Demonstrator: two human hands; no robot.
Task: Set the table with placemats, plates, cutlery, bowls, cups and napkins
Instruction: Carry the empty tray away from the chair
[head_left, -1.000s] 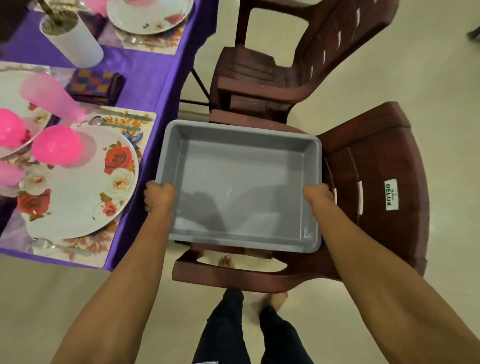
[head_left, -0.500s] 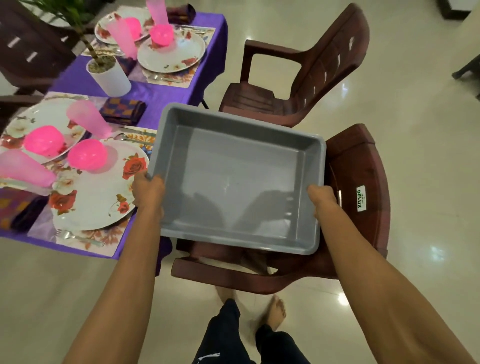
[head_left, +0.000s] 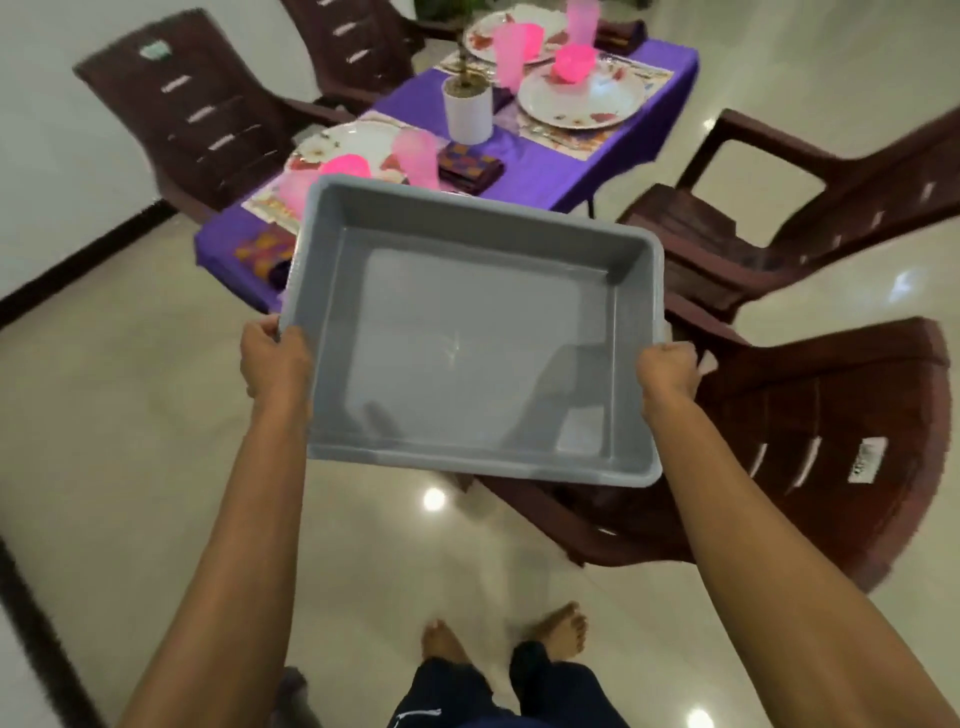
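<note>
Landmark: grey tub.
- Left hand: clenched on tub's left rim, near corner.
- Tub: empty, lifted clear of floor, long axis running hand to hand, level between both grips.
- Right hand: clenched on tub's right rim.
- Purple table: beyond tub's far edge; plates, pink cups, pink bowls, napkins laid.
- Brown chair: right of tub, partly under it.
- Judgement: setting looked finished.

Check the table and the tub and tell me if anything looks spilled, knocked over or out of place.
Nothing stands out. The grey tub is empty, held level by the left hand and right hand. On the purple table, plates, pink cups and the white plant pot sit upright; motion blur hides finer detail.
</note>
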